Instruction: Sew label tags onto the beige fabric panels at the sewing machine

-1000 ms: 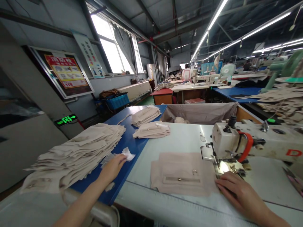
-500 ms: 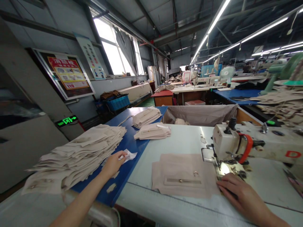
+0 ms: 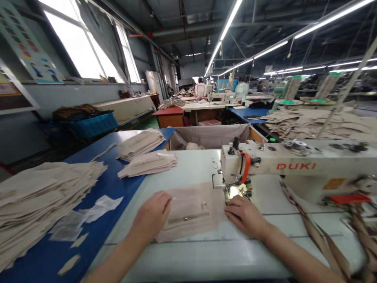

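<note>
A beige fabric panel (image 3: 191, 204) with a zipper (image 3: 188, 217) and a small metal ring lies flat on the pale sewing table, its right edge by the needle area. My left hand (image 3: 154, 214) is over the panel's left side, fingers closed. A tiny whitish bit shows at the fingertips; what they hold is too small to name. At the panel's right edge, just in front of the lit presser foot, my right hand (image 3: 243, 215) has its fingers pressed together on the fabric. The sewing machine (image 3: 265, 161) stands behind that hand.
Stacks of beige panels (image 3: 44, 196) lie on the blue table (image 3: 97, 236) at left, beside thin white pieces (image 3: 100, 208). Two smaller piles (image 3: 149, 163) sit farther back. Scissors (image 3: 288, 192) and fabric strips (image 3: 321, 239) are at right. A cloth-lined bin (image 3: 209, 135) is beyond the table.
My left hand has left the white pieces on the blue table and moved right, over the panel. My right hand stays by the needle. The view has turned right.
</note>
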`<state>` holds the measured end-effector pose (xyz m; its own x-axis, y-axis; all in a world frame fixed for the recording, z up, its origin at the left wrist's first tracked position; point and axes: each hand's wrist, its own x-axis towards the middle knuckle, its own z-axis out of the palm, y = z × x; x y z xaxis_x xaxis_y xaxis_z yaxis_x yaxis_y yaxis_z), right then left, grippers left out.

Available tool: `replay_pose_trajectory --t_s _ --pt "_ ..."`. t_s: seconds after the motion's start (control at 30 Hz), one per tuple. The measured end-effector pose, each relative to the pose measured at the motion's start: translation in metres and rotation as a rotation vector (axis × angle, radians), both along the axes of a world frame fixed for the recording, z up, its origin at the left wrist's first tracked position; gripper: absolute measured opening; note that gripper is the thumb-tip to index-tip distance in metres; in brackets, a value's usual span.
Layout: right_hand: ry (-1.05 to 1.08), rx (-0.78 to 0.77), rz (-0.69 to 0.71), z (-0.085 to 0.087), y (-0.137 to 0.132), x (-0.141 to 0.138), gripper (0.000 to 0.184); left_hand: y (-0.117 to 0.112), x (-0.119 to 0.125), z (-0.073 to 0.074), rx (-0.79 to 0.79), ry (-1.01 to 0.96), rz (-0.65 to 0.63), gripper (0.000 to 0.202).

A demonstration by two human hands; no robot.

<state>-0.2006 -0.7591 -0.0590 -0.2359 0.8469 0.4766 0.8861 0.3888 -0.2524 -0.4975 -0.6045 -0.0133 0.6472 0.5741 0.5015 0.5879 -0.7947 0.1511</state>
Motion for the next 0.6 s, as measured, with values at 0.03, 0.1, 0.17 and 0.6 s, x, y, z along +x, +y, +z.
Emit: replay_pose_trajectory --t_s 0.03,0.1,0.17,0.6 --pt "-0.008 -0.003 -0.007 0.001 0.000 0.000 0.021 -0.011 0.023 -0.010 0.020 0.023 -0.069 0.022" --pt "-0.023 -0.010 -0.017 0.001 0.001 0.001 0.017 -0.030 0.064 -0.028 0.040 0.071 -0.170 0.024" --pt "-0.034 -0.011 -0.023 0.001 0.001 0.002 0.015 -0.043 0.096 -0.040 0.042 0.121 -0.246 0.025" --pt "-0.043 0.011 -0.014 0.000 0.003 0.004 0.012 -0.031 0.130 -0.049 -0.044 -0.019 -0.408 0.029"
